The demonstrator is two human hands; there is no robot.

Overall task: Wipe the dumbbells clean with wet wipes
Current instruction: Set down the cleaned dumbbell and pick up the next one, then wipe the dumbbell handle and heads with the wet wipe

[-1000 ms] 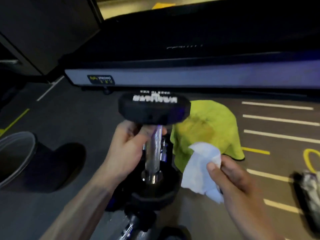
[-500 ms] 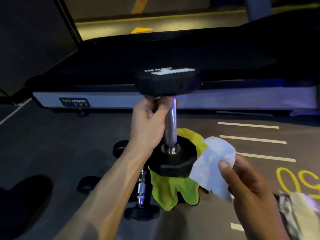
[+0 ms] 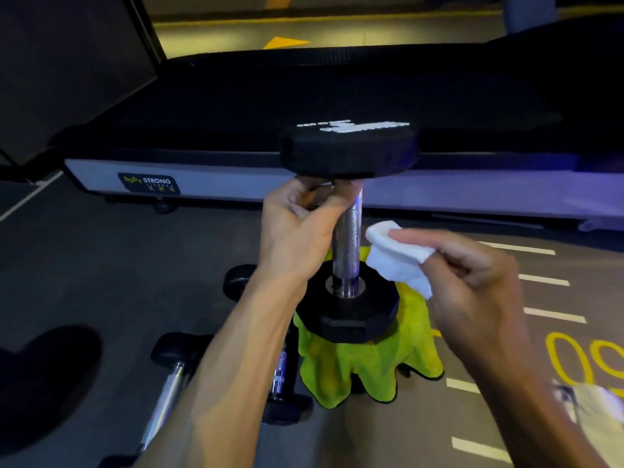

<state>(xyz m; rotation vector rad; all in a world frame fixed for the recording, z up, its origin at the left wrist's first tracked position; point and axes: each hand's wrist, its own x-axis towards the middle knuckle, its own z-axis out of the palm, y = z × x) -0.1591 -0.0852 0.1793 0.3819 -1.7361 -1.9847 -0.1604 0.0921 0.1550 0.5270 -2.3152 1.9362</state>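
Dumbbell (image 3: 347, 231) standing upright over yellow cloth (image 3: 358, 366); left hand (image 3: 297, 231) is gripping top of its bar under upper head. Right hand (image 3: 472, 275) is pinching wipe (image 3: 395, 255), just beside bar.

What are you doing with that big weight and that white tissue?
A person is cleaning gym weights. The left hand holds a black dumbbell with a shiny metal handle upright above a yellow-green cloth. The right hand brings a folded white wet wipe up beside the handle. More dumbbells lie on the floor.
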